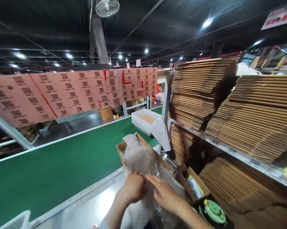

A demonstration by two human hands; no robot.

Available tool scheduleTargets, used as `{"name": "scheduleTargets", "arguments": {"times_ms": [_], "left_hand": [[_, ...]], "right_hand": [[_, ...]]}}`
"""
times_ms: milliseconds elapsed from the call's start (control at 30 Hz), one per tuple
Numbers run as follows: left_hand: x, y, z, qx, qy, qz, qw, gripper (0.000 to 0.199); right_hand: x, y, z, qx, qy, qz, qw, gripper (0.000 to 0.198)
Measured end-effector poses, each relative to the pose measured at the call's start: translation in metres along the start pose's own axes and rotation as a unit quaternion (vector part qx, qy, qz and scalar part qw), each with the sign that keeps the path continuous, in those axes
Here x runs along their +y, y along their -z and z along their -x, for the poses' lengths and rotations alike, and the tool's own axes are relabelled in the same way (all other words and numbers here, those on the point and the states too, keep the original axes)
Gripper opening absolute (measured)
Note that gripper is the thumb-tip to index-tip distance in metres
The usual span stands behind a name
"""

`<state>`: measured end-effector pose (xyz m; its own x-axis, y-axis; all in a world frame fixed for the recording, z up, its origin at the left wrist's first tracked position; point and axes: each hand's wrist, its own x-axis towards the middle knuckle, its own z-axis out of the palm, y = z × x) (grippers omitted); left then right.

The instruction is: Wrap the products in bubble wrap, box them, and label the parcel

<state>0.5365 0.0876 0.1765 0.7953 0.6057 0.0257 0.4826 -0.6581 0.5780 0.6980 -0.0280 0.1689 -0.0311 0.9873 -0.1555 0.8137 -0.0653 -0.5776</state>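
A sheet of clear bubble wrap (140,157) stands partly inside an open cardboard box (121,148) at the near side of the belt, and its lower end trails toward me. My left hand (135,185) is closed on the wrap, knuckles up, just in front of the box. Beside it, my right hand (161,192) reaches in with the index finger stretched out and the fingers apart, touching the wrap. More crumpled clear plastic (172,179) lies right of the hands. Whatever the wrap may cover is hidden.
A green conveyor belt (69,162) runs along the left. Stacked white trays (143,122) stand beyond the box. Piles of flat cardboard (253,111) fill the right-hand shelf (229,148). A green-topped tape roll (213,210) sits low right. A pink QR-code board (74,92) crosses above the belt.
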Motion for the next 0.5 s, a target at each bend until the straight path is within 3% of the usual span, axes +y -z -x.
{"name": "scheduleTargets", "arguments": {"times_ms": [67,133,200,267,333,400,500], "left_hand": [[-0.011,0.028,0.011,0.038,0.004,0.055,0.998,0.015],[-0.022,0.046,0.013,0.129,0.006,0.070,0.989,0.029],[-0.032,0.050,0.006,0.190,0.027,0.040,0.981,0.054],[-0.042,0.040,-0.003,0.183,0.052,0.026,0.981,0.069],[-0.050,0.023,-0.007,0.184,0.063,0.067,0.979,0.046],[-0.058,0.005,-0.005,0.259,0.061,0.135,0.954,0.028],[-0.070,-0.016,0.006,0.396,0.077,0.244,0.882,0.023]], "right_hand": [[-0.006,-0.018,-0.002,0.008,0.007,0.022,1.000,0.078],[-0.014,-0.029,-0.003,0.006,0.010,0.063,0.998,0.071],[-0.020,-0.035,-0.002,-0.010,0.041,0.088,0.995,0.063],[-0.024,-0.032,0.003,-0.027,0.082,0.083,0.993,0.060],[-0.025,-0.019,0.011,-0.031,0.097,0.048,0.994,0.057],[-0.022,0.003,0.018,0.007,0.078,-0.002,0.997,0.047],[-0.016,0.047,0.010,0.164,0.045,-0.065,0.983,0.039]]}}
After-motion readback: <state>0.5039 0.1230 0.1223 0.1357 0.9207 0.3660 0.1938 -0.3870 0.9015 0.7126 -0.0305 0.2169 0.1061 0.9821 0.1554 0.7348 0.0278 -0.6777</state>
